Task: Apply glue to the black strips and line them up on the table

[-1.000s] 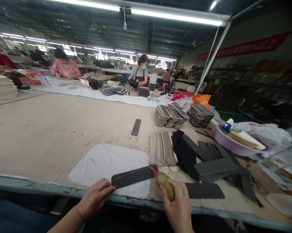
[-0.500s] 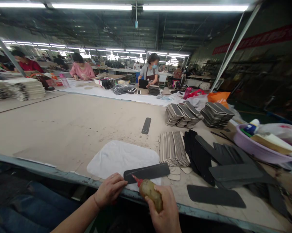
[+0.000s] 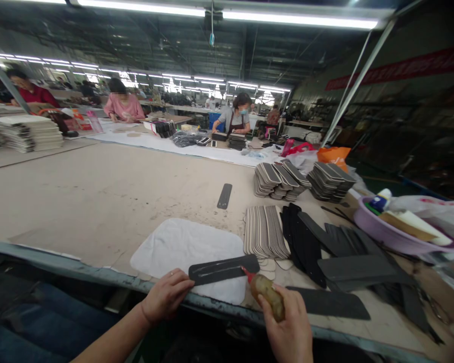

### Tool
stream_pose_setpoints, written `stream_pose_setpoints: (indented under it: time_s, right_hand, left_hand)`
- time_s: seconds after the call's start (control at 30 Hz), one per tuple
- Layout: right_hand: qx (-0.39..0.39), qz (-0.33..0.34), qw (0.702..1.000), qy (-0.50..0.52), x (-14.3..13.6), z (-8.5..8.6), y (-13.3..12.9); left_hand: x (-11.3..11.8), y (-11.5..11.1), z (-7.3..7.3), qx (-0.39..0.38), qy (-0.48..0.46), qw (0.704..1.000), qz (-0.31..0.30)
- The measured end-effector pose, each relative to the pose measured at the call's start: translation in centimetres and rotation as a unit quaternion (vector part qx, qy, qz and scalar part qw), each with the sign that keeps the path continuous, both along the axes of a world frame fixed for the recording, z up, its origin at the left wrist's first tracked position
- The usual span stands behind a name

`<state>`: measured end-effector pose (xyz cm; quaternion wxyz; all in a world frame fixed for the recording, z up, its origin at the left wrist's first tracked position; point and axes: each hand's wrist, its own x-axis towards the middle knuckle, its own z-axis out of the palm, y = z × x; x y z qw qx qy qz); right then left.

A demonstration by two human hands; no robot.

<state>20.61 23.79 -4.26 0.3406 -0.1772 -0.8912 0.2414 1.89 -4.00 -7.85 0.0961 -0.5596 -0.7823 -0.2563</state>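
Observation:
A dark rounded strip (image 3: 222, 270) lies on a white cloth (image 3: 162, 247) at the table's near edge, with pale glue lines along it. My left hand (image 3: 171, 293) pinches the strip's left end between thumb and fingers. Wrapped in my right hand (image 3: 289, 315) is a yellowish glue bottle (image 3: 266, 292), whose red tip is at the strip's right part. Just beyond the cloth's right side stands a row of beige-edged pieces (image 3: 264, 232).
Black strips (image 3: 355, 272) are spread at the right, near a purple basin (image 3: 387, 234). Stacked pads (image 3: 279, 179) stand farther back. A small dark strip (image 3: 224, 196) lies mid-table. People sit across the table, one in an apron (image 3: 236, 121).
My right hand has moved right with the bottle, its tip now farther along the strip. A second glue line now shows. My left hand stays at the strip's left end.

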Motion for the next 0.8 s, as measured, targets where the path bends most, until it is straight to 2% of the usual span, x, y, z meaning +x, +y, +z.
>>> stream_pose_setpoints:
  time_s: [0.13, 0.37, 0.47, 0.57, 0.8]
  right_hand:
    - [-0.011, -0.012, 1.0, 0.026, 0.4, 0.4, 0.0]
    - [-0.112, 0.121, 0.986, 0.036, -1.9, 0.6, -6.1]
    - [-0.116, 0.152, 0.981, 0.028, -2.6, 0.5, -7.4]
    - [-0.097, 0.158, 0.983, 0.015, -2.5, 0.3, -7.0]
    - [-0.09, 0.061, 0.994, -0.017, -0.2, 0.3, -2.5]
  left_hand:
    - [0.1, 0.2, 0.2, 0.003, -0.009, 1.0, 0.01]
    - [0.3, 0.6, 0.9, -0.01, -0.02, 1.0, 0.012]
    - [0.3, 0.5, 0.7, -0.014, -0.015, 1.0, 0.009]
    - [0.2, 0.4, 0.4, -0.015, -0.02, 1.0, 0.006]
    - [0.0, 0.2, 0.2, -0.01, -0.046, 0.999, -0.012]
